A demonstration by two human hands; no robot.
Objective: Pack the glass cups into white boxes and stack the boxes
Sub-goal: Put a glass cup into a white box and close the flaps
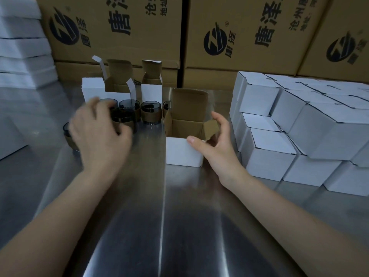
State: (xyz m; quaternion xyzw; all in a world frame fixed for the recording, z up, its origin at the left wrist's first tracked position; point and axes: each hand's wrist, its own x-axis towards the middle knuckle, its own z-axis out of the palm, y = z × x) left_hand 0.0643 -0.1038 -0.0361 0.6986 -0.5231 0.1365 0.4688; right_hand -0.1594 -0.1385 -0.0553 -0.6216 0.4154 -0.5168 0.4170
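Note:
An open white box [182, 151] with a brown inside stands on the steel table, its flaps up and nothing in it. My right hand [216, 144] holds its right side, thumb on the front top edge, fingers by the right flap. Several dark glass cups with brown sleeves stand left of it; one cup [150, 112] is in plain sight. My left hand [99, 132] reaches over the front cup [121, 121], fingers curled round it. Another cup [68, 136] shows behind my left hand's edge.
Two more open white boxes [111, 90] [151, 89] stand behind the cups. Closed white boxes [279, 140] are stacked in layers at the right. Large brown printed cartons [239, 37] form a wall at the back. White foam sheets [22, 48] are piled at the far left.

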